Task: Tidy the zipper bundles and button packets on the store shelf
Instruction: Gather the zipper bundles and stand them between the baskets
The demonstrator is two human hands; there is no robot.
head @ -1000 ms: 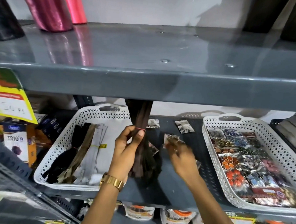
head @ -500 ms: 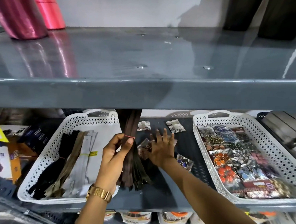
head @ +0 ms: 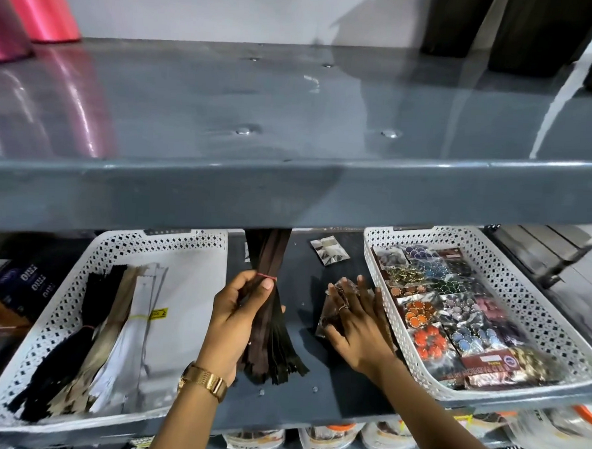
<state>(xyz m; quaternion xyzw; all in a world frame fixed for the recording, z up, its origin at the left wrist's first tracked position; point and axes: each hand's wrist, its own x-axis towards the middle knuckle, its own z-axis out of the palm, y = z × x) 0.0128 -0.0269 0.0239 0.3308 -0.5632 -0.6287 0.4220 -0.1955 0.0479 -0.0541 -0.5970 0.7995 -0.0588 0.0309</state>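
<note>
My left hand (head: 238,309) is shut on a brown zipper bundle (head: 264,339) tied with a red band, held upright over the grey shelf (head: 313,390) between two baskets. My right hand (head: 358,325) lies flat, fingers spread, on clear button packets (head: 331,315) gathered against the right basket's wall. One more clear packet (head: 329,250) lies further back. The left white basket (head: 197,250) holds black, beige and white zipper bundles (head: 110,334). The right white basket (head: 539,323) is full of coloured button packets (head: 454,315).
The upper shelf's front lip (head: 289,193) overhangs and hides the back of the lower shelf. Pink rolls (head: 42,5) stand up there at the left. Dark boxes (head: 24,282) sit left of the left basket. Packaged goods (head: 328,435) fill the shelf below.
My right hand has slid right with the packets, from the shelf's middle to the right basket's wall. The left hand still holds the brown bundle. The view has shifted left.
</note>
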